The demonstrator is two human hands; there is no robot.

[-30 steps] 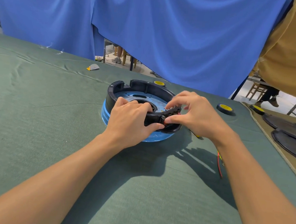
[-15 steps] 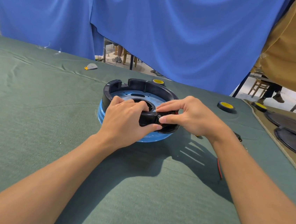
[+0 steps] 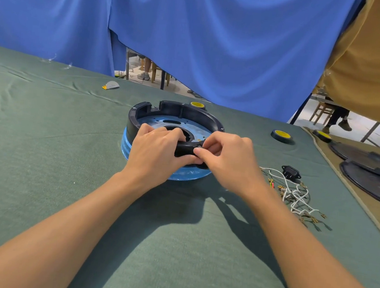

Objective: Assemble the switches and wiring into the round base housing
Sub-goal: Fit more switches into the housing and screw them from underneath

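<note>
The round base housing [image 3: 175, 116] is a black ring with a pale blue floor and blue lower rim, resting on the green cloth. My left hand [image 3: 157, 152] grips its near wall, fingers curled over the rim. My right hand [image 3: 227, 158] pinches a small black part at that same near wall; the part is mostly hidden by my fingers. A bundle of white, green and red wires [image 3: 294, 194] with brass terminals lies to the right of the housing. A black socket [image 3: 290, 173] lies beside the wires.
Yellow-topped black tape rolls sit behind the housing [image 3: 197, 105] and to the right [image 3: 282, 135]. Two dark round covers [image 3: 373, 179] lie on a tan mat at the far right. A small grey scrap [image 3: 111, 85] lies at the back left. Blue curtain hangs behind.
My right hand's fingers have curled in tighter over the near wall. The view has shifted, bringing the wire bundle and socket on the right into sight.
</note>
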